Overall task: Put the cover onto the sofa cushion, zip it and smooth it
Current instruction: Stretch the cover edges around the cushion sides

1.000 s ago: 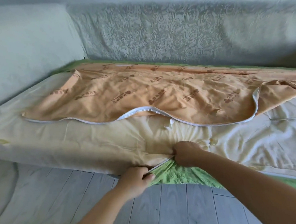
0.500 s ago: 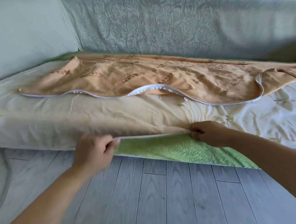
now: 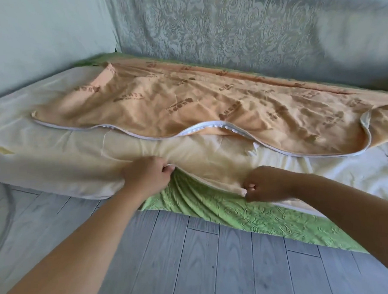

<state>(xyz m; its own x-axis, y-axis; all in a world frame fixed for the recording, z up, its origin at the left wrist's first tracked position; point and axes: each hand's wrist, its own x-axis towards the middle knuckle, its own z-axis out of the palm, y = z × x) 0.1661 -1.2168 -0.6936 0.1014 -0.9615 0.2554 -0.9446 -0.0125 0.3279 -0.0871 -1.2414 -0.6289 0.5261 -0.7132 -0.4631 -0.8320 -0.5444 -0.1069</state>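
You are at the first step: the cover (image 3: 208,105) is only half on. Its orange-lined upper panel lies thrown back over the top of the sofa cushion (image 3: 53,160), toward the backrest edge, and the white zip tape (image 3: 201,131) runs open and wavy along it. Its green lower panel (image 3: 215,209) hangs out from under the cushion's front edge, over the floor (image 3: 196,271). Your left grip (image 3: 148,174) pinches that panel's edge at the cushion's front edge. Your right grip (image 3: 265,184) pinches the same edge further right, fingers curled on a white bit. The next move, as I judge it, is to draw this edge up the front face evenly, then bring the orange panel forward so the zip halves meet.
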